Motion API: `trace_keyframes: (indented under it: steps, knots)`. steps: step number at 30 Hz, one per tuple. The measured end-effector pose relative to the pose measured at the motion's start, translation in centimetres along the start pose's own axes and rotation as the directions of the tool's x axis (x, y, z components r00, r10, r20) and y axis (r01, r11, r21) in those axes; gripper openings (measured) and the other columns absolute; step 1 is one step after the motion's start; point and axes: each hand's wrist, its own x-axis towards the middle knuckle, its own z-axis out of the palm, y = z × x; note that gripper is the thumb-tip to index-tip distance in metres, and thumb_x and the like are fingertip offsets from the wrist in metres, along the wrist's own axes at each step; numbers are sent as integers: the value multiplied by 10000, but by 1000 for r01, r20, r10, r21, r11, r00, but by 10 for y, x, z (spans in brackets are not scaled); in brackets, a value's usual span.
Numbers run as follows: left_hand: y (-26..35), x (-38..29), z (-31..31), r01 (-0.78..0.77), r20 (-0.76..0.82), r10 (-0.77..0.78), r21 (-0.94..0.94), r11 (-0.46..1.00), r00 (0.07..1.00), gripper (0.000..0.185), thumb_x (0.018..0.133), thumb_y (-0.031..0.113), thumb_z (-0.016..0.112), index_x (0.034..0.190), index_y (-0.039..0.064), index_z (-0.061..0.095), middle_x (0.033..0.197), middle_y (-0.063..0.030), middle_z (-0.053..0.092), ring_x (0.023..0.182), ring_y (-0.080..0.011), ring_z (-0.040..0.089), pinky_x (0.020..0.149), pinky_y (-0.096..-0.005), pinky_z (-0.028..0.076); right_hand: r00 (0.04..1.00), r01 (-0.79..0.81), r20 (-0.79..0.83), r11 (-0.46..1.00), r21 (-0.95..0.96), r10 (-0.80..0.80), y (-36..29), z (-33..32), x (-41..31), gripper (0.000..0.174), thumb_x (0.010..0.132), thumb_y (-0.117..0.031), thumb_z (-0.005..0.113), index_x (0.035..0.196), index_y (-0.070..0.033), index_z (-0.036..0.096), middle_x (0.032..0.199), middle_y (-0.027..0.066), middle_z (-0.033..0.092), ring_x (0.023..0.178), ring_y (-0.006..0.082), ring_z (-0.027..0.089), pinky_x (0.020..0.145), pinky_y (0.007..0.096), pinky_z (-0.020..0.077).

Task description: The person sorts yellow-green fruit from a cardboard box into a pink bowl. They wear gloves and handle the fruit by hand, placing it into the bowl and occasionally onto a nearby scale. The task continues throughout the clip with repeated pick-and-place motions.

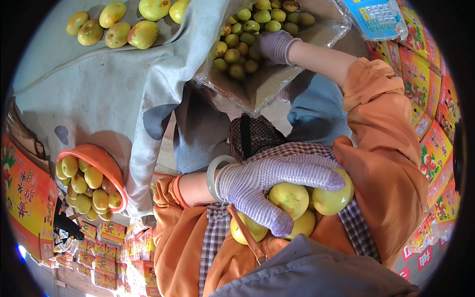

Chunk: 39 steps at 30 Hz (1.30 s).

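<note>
My left hand (278, 185), in a knitted lilac-and-white glove with a bangle at the wrist, is closed around several large yellow-green jujubes (288, 200) in front of the orange top. My right hand (276, 46), gloved alike, reaches into an open cardboard box (256, 87) lined with clear plastic. It touches a pile of smaller-looking green and brownish jujubes (241, 48); its fingertips are hidden, so whether it grips one is unclear. An orange plastic basin (100, 159), tilted on its side at the left, holds more jujubes (92, 178).
Several loose jujubes (143, 34) lie on a pale cloth (100, 81) at upper left. A blue calculator (374, 18) in plastic is at upper right. Printed fruit cartons (432, 152) are stacked along the right, with more cartons (31, 200) at the left and lower left.
</note>
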Motion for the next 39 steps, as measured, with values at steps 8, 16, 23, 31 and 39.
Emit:
trace_keyframes:
  steps: [8, 16, 23, 31, 39]
  knots:
    - [-2, 0, -4, -14, 12, 13, 82, 997, 1000, 693, 721, 379, 750, 1238, -14, 510, 1177, -174, 537, 1105, -358, 482, 986, -446, 318, 987, -156, -54, 979, -128, 150, 16, 12, 25, 404, 782, -253, 620, 1131, -57, 571, 943, 171, 647, 907, 324, 636, 720, 437, 516]
    - [0, 1, -3, 63, 12, -63, -1, 998, 998, 731, 730, 396, 737, 1278, -13, 477, 1251, -183, 498, 1178, -356, 442, 1029, -463, 273, 850, 75, -520, 960, 271, 80, 43, -14, -13, 261, 882, -220, 488, 1082, -123, 625, 989, 101, 649, 917, 304, 620, 793, 396, 495]
    - [7, 4, -9, 305, -15, -314, -195, 932, 949, 788, 751, 347, 718, 1365, -1, 367, 1373, -171, 395, 1293, -305, 346, 1076, -409, 225, 764, 645, -613, -275, 713, 203, -19, -14, -150, 316, 910, -182, 531, 1173, -7, 558, 1103, 126, 568, 887, 155, 574, 771, 283, 490]
    - [-4, 17, -30, 202, -295, -396, -519, 830, 869, 787, 801, 376, 640, 1406, 16, 288, 1386, -157, 368, 1283, -257, 353, 1067, -365, 254, 842, 387, -514, -846, 366, 162, -49, -27, -154, 403, 879, -273, 563, 1189, -14, 552, 1272, 228, 447, 1154, 354, 475, 1003, 453, 360]
    - [-7, 73, -53, -4, -585, -527, -671, 741, 616, 787, 823, 455, 586, 1404, 27, 273, 1347, -149, 400, 1235, -283, 415, 1028, -394, 339, 490, 863, -665, -422, 277, 564, -23, 4, -119, 391, 958, -257, 382, 1217, 5, 513, 1257, 274, 459, 1177, 351, 454, 1036, 444, 314]
